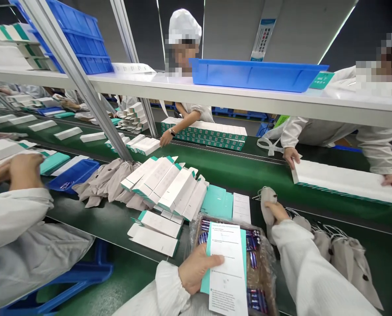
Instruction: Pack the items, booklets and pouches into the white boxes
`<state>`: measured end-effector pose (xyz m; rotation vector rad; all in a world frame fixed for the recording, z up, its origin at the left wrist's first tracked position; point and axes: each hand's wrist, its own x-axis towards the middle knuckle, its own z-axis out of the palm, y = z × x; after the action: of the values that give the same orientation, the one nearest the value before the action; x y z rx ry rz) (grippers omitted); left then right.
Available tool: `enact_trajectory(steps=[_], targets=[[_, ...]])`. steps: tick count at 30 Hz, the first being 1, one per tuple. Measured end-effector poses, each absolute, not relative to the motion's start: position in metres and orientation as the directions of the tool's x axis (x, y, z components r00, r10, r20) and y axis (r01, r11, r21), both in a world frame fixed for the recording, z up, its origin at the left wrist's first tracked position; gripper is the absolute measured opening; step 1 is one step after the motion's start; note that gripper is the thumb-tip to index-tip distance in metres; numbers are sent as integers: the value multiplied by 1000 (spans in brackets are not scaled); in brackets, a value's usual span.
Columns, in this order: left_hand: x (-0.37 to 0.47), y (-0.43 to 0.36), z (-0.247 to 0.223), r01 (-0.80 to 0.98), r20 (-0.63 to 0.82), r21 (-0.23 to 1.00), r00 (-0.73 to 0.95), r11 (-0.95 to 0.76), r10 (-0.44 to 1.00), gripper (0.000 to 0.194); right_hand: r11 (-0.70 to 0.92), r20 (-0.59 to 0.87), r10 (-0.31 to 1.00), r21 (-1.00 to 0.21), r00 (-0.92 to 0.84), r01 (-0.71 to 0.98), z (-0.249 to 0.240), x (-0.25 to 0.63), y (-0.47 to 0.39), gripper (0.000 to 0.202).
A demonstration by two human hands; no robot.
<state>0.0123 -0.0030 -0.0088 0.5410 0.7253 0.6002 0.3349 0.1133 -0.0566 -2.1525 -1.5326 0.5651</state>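
Over green benchtop (107, 224), left grip (197, 267) clamps a leaflet (227, 285), right grip (276, 212) a pouch (267, 197).

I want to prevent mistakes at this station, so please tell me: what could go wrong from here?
The left grip holds the printed leaflet and teal sheet, seemingly above the open box of batteries; if loosened, they could drop among them. The white cartons lie in a leaning heap, so a bump might send some sliding.
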Motion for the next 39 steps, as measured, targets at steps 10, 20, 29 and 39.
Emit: enact_trajectory(steps=[10,20,29,39], targets=[[-5,37,7,157,-10,987,296,-38,955,39,-144,-362,904,-759,-227,635,47,319,9,64],[14,36,6,121,-76,992,781,-31,620,46,-389,-458,794,-888,-400,245,52,247,-38,41],[22,2,-21,-246,-401,736,592,630,699,39,-425,-416,905,-893,-86,-148,33,206,-50,69],[16,-6,-9,-340,-410,687,548,642,729,34,-247,-160,952,-904,260,348,-30,176,-52,92]])
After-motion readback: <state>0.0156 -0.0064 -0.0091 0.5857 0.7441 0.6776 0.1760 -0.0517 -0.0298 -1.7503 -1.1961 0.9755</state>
